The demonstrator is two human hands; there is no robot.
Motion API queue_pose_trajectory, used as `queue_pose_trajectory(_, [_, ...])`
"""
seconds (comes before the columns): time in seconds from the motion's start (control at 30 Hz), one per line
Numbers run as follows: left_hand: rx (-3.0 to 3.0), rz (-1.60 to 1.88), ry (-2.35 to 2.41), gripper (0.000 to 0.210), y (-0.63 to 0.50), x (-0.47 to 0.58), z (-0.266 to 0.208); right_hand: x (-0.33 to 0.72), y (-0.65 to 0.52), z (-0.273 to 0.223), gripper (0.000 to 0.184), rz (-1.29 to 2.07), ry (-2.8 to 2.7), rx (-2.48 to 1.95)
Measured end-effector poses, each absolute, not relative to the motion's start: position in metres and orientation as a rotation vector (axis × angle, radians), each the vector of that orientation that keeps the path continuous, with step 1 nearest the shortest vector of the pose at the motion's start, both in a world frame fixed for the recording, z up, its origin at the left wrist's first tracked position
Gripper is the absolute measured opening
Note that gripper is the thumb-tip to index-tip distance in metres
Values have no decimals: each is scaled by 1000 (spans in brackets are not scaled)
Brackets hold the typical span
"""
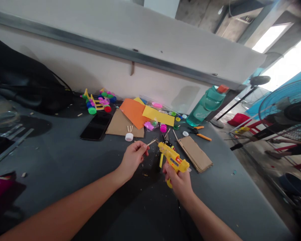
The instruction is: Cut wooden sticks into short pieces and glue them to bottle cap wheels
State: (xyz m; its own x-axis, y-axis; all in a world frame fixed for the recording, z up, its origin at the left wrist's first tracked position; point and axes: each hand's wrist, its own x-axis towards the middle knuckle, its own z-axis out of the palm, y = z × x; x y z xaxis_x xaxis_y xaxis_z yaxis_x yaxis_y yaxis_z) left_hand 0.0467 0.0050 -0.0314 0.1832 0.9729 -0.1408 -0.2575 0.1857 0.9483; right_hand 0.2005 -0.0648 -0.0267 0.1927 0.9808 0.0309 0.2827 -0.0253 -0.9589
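Pinched in the fingers of my left hand is a short wooden stick, pointing right. My right hand wraps round the handle of a yellow glue gun, whose nozzle is at the stick's far end; whether they touch I cannot tell. Just beyond my left hand, a white bottle cap has several small sticks standing up from it. Behind the glue gun lie dark-handled scissors, partly hidden. A folded piece of cardboard lies to the right of the gun.
Orange paper and yellow paper lie over brown cardboard, beside a black phone. Colourful toy vehicles stand by the wall. At right are a green bottle, orange-handled pliers and, past the table edge, a fan.
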Motion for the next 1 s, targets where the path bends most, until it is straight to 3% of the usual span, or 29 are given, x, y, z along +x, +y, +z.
queue_pose_trajectory(0.37, [985, 1110, 889, 21, 8, 45, -33, 208, -62, -24, 30, 966, -1213, -1436])
queue_pose_trajectory(0.5, [959, 1127, 890, 20, 12, 42, -33, 218, -63, -11, 19, 751, -1211, -1270])
queue_pose_trajectory(0.7, [926, 1192, 963, 18, 18, 37, -32, 263, -58, 45, 14, 107, -926, -1104])
queue_pose_trajectory(0.83, [906, 1305, 1000, 15, 24, 27, -15, 313, -57, 55, 30, -48, -909, -1543])
queue_pose_trajectory(1.0, [1020, 1551, 937, 12, 30, 3, 29, 338, -50, 6, 37, -98, -1401, -2469])
